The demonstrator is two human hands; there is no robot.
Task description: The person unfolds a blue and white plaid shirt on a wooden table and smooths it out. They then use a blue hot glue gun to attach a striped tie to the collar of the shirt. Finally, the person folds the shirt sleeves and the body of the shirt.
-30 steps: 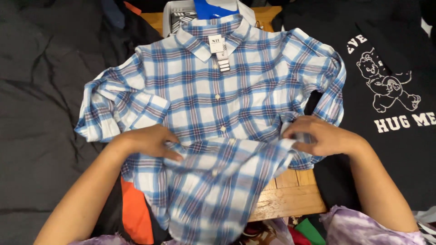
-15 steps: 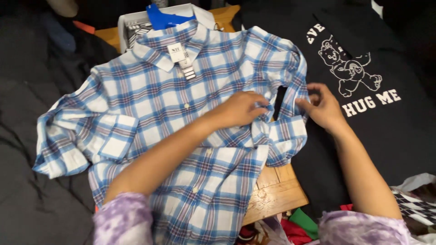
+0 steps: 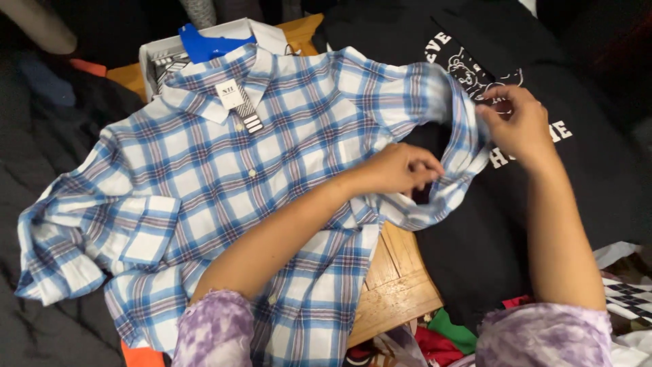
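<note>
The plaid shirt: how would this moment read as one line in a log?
left hand: pressing sleeve base | right hand: pinching sleeve end, lifted | plaid shirt: face up, buttoned, on wooden table | black printed shirt: right

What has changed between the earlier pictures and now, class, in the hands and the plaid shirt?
Both hands left the shirt's lower front. The right hand now pinches the sleeve end and pulls it outward; the left hand presses near the sleeve's base. The plaid shirt stays flat, buttoned, tag at collar; the black printed garment remains beside it.

Left hand (image 3: 397, 170) reaching across, fingers curled; right hand (image 3: 519, 126) raised, pinching.
</note>
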